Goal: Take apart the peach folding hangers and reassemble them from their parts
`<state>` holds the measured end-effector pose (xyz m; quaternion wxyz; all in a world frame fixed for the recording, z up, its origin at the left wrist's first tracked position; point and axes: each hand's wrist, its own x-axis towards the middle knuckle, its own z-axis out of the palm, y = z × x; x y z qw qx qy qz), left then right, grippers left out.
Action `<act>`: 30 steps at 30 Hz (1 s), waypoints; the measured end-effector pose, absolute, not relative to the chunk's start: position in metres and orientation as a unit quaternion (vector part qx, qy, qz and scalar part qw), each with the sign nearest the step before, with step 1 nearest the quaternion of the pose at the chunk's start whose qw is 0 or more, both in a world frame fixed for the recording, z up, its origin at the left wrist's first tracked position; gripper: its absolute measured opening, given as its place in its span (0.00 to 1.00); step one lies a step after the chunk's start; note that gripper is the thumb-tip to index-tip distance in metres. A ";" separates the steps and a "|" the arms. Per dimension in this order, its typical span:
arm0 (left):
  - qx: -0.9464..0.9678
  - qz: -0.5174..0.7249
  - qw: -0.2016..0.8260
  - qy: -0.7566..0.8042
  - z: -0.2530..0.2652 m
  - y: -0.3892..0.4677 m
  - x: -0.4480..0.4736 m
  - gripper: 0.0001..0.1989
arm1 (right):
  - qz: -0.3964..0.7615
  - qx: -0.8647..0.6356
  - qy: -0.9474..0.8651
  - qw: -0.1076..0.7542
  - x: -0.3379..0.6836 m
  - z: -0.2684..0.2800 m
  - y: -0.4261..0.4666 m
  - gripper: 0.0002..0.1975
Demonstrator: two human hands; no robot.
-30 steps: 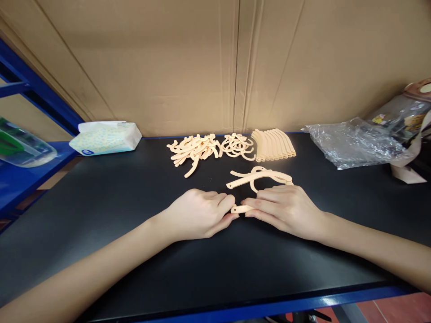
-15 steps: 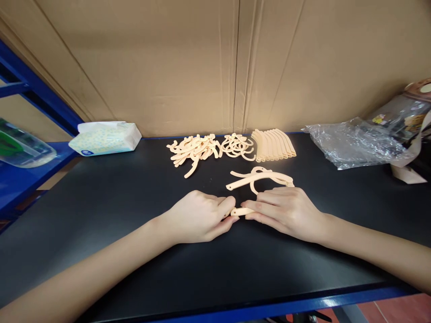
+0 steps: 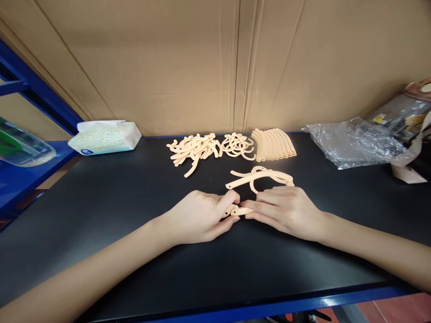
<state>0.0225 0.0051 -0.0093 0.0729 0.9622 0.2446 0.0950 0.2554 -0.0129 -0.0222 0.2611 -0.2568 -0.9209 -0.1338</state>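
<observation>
Left hand pinches a cream link, right hand a cream strip; likely light, stiff, best gripped near the ends.

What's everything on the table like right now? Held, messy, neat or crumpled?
Left hand, fingers bent, pinching
Right hand, fingers bent, gripping
Beige pieces, held between both hands, partly hidden
Hanger parts behind them, overlapping; can't tell if joined
Short arms, messy pile
Hooks, messy heap
Long arms, neat row
Plastic bag, crumpled
</observation>
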 end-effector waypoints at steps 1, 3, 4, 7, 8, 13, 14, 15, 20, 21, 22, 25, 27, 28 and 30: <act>0.956 0.101 0.096 0.257 -0.009 0.006 0.022 0.05 | -0.133 -0.257 -0.921 0.262 0.256 -0.022 -0.013 0.14; 0.942 0.112 0.142 0.284 -0.008 0.007 0.020 0.07 | -0.129 -0.262 -0.919 0.265 0.256 -0.022 -0.012 0.12; 0.934 0.115 0.164 0.296 -0.008 0.008 0.020 0.07 | -0.128 -0.266 -0.917 0.268 0.257 -0.022 -0.012 0.12; 0.916 0.120 0.217 0.317 -0.006 0.009 0.018 0.06 | -0.123 -0.279 -0.913 0.270 0.259 -0.022 -0.011 0.12; 0.912 0.122 0.226 0.320 -0.006 0.009 0.018 0.06 | -0.122 -0.282 -0.913 0.269 0.259 -0.022 -0.010 0.13; 0.913 0.132 0.202 0.330 -0.010 0.011 0.019 0.10 | -0.121 -0.292 -0.911 0.265 0.260 -0.024 -0.010 0.13; 0.917 0.129 0.188 0.328 -0.011 0.012 0.019 0.10 | -0.122 -0.292 -0.910 0.268 0.260 -0.025 -0.010 0.12; 0.921 0.126 0.176 0.325 -0.012 0.012 0.019 0.10 | -0.122 -0.292 -0.910 0.270 0.260 -0.025 -0.010 0.12; 0.930 0.101 0.157 0.317 -0.013 0.011 0.020 0.13 | -0.118 -0.285 -0.910 0.277 0.260 -0.023 -0.010 0.12; 0.931 0.095 0.157 0.317 -0.012 0.010 0.021 0.14 | -0.119 -0.283 -0.910 0.280 0.260 -0.023 -0.010 0.12; 0.931 0.090 0.158 0.317 -0.012 0.009 0.021 0.14 | -0.118 -0.281 -0.910 0.282 0.260 -0.022 -0.010 0.12; 0.931 0.076 0.165 0.316 -0.009 0.008 0.023 0.15 | -0.114 -0.277 -0.912 0.281 0.260 -0.021 -0.011 0.12; 0.933 0.070 0.167 0.311 -0.008 0.007 0.024 0.14 | -0.119 -0.274 -0.913 0.278 0.259 -0.021 -0.011 0.12; 0.935 0.067 0.164 0.308 -0.008 0.007 0.024 0.14 | -0.124 -0.273 -0.912 0.278 0.259 -0.021 -0.012 0.12; 0.940 0.061 0.144 0.302 -0.008 0.006 0.025 0.13 | -0.131 -0.273 -0.911 0.280 0.258 -0.021 -0.013 0.12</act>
